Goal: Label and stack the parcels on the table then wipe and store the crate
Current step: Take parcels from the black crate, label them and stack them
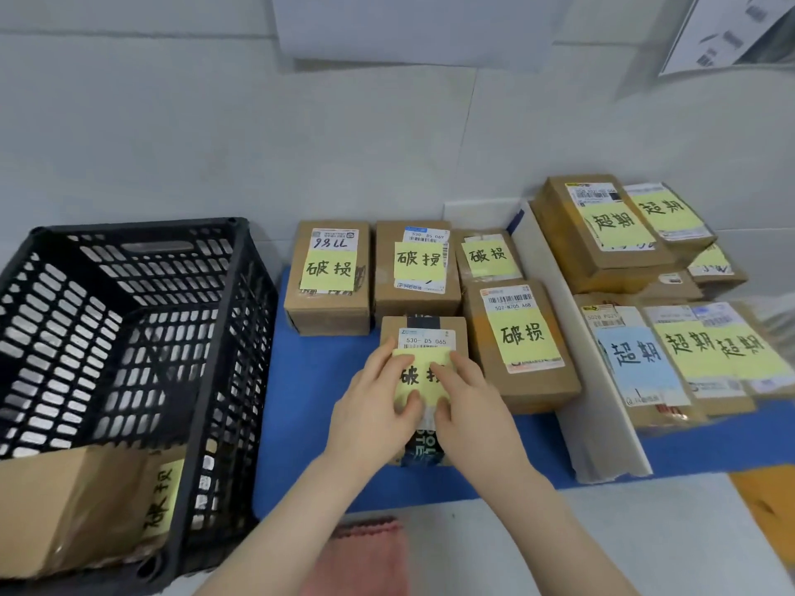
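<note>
Both hands press flat on a yellow note [420,372] that lies on top of a small cardboard parcel [393,328]. The parcel sits on the blue mat [318,380], near the middle of the tabletop [602,531] and toward its front edge. The left hand [374,406] has its fingers straight on the note's left half. The right hand [469,406] has its fingers extended over the right half, and its thumb touches the left thumb at the note's lower edge.

Just behind and to the right, four noted parcels [329,277] stand close together. Toward the right edge, more labelled parcels [602,225] are stacked in layers. The black crate [142,225] stands at the left edge with one labelled parcel [73,509] inside. A pink cloth [365,557] lies at the front edge.
</note>
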Tool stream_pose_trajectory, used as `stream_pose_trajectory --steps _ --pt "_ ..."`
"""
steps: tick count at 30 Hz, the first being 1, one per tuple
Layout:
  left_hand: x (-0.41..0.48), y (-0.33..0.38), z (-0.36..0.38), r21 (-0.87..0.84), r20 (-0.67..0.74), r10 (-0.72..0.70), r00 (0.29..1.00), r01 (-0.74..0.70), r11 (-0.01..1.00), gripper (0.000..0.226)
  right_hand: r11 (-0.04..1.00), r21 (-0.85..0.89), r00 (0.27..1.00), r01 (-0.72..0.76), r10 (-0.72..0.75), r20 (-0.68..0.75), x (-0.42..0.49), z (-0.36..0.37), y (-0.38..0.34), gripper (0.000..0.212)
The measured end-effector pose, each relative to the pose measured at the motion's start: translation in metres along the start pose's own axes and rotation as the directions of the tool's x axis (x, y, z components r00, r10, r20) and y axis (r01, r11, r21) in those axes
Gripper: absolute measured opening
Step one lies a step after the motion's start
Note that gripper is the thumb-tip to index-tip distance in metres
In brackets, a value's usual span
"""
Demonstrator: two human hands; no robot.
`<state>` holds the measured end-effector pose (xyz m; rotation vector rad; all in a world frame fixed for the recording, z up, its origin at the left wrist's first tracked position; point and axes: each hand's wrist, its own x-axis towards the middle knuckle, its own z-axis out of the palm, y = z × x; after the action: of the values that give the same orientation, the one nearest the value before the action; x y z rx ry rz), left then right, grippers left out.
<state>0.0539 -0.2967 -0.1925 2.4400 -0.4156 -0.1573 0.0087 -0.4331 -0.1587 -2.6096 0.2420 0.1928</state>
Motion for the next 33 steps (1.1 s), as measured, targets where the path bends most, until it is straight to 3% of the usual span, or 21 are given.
stream_pose_trajectory --steps 6,12,17,20,23,26,29,31,33 --pt "0.01 0.001 0.005 0.004 -0.011 -0.026 1.0 0.027 1.0 0.045 0.984 -0.177 0.999 -0.023 0.031 0.042 0.021 -0.01 -0.008 0.055" --pt "0.022 0.004 0.011 -0.039 -0.027 -0.042 0.999 0.041 0.998 0.044 0.936 -0.351 0.998 -0.021 0.041 0.049 0.038 -0.019 -0.02 0.024" --pt "0.027 0.01 0.015 -0.026 -0.001 -0.057 0.998 0.057 0.998 0.045 0.949 -0.314 0.996 -0.035 0.058 0.063 0.046 -0.022 -0.02 0.02" --pt "0.023 0.021 -0.002 -0.049 0.068 -0.07 0.995 0.073 0.996 0.045 0.962 -0.27 0.997 -0.035 0.051 0.053 0.043 -0.023 -0.018 0.028" --pt "0.005 0.021 -0.047 -0.095 -0.093 0.005 0.996 -0.014 0.995 0.044 0.986 -0.166 1.0 0.003 -0.004 -0.006 0.039 -0.028 -0.03 0.054" --pt "-0.031 -0.018 -0.116 -0.145 -0.31 0.03 0.95 -0.078 0.986 0.04 0.987 -0.015 0.982 0.159 -0.16 -0.098 0.031 -0.018 -0.072 0.054" --pt "-0.078 -0.093 -0.178 -0.158 -0.376 -0.175 0.91 0.124 0.98 0.036 0.935 0.126 0.943 0.33 -0.32 -0.096 0.02 0.007 -0.132 0.05" --pt "-0.113 -0.14 -0.206 -0.118 -0.386 -0.327 0.862 0.305 0.945 0.037 0.899 0.167 0.914 0.404 -0.405 -0.031 0.012 0.033 -0.17 0.047" --pt "-0.14 -0.177 -0.226 -0.124 -0.42 -0.406 0.812 0.392 0.912 0.04 0.874 0.184 0.886 0.449 -0.463 0.037 0.006 0.062 -0.205 0.045"
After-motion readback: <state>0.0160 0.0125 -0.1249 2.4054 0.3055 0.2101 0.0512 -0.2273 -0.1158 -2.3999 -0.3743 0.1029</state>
